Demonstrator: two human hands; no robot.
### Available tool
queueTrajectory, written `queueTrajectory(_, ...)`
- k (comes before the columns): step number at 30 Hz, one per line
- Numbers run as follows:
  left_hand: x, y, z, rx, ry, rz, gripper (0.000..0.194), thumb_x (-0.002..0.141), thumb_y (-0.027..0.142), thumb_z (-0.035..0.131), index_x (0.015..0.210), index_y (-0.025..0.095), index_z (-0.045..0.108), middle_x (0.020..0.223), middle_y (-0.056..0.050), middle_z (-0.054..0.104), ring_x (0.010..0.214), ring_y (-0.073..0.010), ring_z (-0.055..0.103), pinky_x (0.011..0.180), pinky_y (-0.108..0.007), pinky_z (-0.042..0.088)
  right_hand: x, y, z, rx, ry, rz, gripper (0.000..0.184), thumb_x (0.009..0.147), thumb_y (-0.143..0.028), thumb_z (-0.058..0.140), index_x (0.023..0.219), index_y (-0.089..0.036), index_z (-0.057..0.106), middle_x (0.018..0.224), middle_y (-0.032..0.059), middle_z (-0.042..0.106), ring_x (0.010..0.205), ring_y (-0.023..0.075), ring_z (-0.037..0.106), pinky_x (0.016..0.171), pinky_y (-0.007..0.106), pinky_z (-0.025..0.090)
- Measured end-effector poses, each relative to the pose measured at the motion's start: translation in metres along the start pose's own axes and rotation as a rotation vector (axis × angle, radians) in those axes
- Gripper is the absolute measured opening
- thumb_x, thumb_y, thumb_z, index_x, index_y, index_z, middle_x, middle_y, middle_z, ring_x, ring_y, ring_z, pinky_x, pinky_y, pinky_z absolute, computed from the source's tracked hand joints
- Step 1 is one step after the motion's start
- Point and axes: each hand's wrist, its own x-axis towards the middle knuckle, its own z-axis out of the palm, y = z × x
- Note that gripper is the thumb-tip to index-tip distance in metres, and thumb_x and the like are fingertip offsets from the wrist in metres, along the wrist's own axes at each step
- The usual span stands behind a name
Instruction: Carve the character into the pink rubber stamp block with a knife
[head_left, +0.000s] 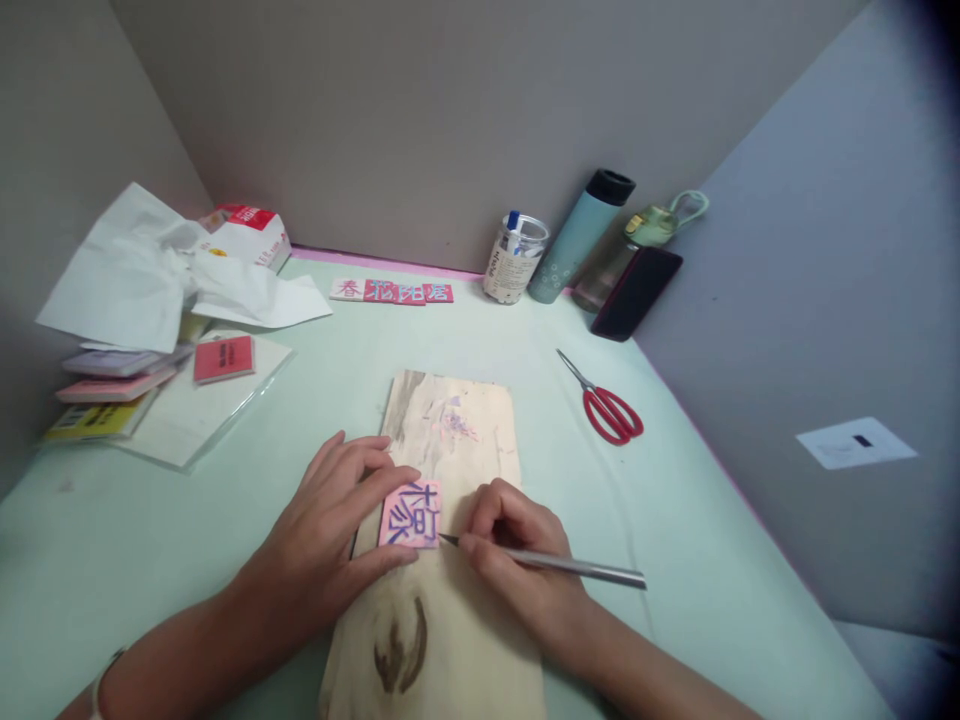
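Note:
A pink square block [411, 515] with a purple carved-looking character lies on a wooden board [480, 620]. My left hand [349, 510] grips the block, with a finger along its upper edge and the thumb at its lower edge. In my right hand [517, 545] is a silver craft knife [592, 570], held like a pen. The knife's dark pointed tip is at the block's right edge, near the lower right corner; whether it cuts in is too small to tell. Purple and pink scraps [456, 422] lie on the board's upper part.
Red-handled scissors [611, 412] lie right of the board. Finished-looking character blocks [394, 291] line the back. A pen-holding can [517, 260], a teal bottle [577, 240], a second bottle [611, 265] and a phone [637, 295] stand back right. Tissues [135, 270] and packaged blocks [225, 358] sit left.

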Motion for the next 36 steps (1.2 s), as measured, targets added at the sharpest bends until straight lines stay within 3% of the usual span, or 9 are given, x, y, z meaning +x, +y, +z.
queueTrajectory(17,0.000,0.004,0.000,0.011,0.015,-0.004,0.041,0.094,0.035,0.067,0.132,0.027,0.056,0.122,-0.010,0.059,0.136,-0.0373,0.046,0.118,-0.063,0.028,0.001,0.000,0.003,-0.064,0.062,-0.003,0.017,0.080,-0.020,0.057,0.069,-0.022,0.045,0.062,-0.0051,0.045,0.057,0.0116,0.039,0.051,0.024,0.031)
queueTrajectory(36,0.000,0.003,0.001,0.010,0.013,0.012,0.041,0.096,0.038,0.064,0.134,0.028,0.054,0.122,-0.010,0.057,0.136,-0.0372,0.045,0.118,-0.065,0.026,0.001,-0.007,0.000,-0.180,-0.079,-0.165,0.019,0.081,-0.015,0.052,0.069,-0.023,0.040,0.066,-0.0039,0.047,0.059,0.0117,0.041,0.056,0.025,0.032)
